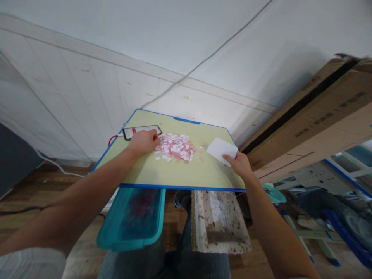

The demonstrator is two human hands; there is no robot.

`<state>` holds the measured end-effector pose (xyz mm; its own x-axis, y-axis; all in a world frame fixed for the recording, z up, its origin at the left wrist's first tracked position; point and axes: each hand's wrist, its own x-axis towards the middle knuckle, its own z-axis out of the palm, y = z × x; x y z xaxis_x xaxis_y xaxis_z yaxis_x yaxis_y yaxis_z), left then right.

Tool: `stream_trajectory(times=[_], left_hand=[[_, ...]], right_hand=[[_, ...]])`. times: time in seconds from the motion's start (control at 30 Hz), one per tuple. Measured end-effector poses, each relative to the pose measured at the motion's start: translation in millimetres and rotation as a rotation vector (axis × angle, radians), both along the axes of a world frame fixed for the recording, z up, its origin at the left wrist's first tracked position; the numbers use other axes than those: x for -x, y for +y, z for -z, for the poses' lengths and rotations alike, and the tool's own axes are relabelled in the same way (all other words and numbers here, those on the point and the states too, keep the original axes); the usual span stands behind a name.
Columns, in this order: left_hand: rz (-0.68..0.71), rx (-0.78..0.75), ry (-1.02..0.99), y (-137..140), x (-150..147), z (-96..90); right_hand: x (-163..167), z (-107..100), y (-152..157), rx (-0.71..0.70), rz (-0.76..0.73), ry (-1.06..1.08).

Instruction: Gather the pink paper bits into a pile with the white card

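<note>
A heap of small white and pink paper pieces (176, 147) lies on the pale yellow tabletop (174, 174). At the heap's left edge is my left hand (144, 142), its fingers curled together; whether a piece is pinched in them is hidden. Just behind that hand lies a smartphone (142, 131) with a lit screen, plugged into a red and white cable. On the right, my right hand (238, 162) grips a white card (221, 150) by its near right corner, thumb on top. A few loose pink pieces lie between the heap and the card.
Below the table's front edge sit a teal plastic tub (130, 240) on the left and a speckled foam box (242, 232) holding white pieces on the right. Large cardboard boxes (314, 120) lean at the right. A white wall (162, 46) stands behind the table.
</note>
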<state>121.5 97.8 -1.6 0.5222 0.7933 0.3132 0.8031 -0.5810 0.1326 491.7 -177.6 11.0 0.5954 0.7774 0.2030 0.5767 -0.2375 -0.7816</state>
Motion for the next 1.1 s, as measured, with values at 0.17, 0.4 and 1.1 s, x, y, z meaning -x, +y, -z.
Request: stream_trajectory(times=[0.17,0.4,1.1], left_hand=[[-0.002,0.009,0.008,-2,0,-2.1],[-0.008,0.034,0.009,-4,-1,-4.7],[0.001,0.039,0.007,-5,-1,-5.0]], right_hand=[[5,-2,12,0.017,0.002,-0.018],[10,-5,46,0.058,0.001,-0.116],[-5,-22,6,0.164,-0.022,-0.250]])
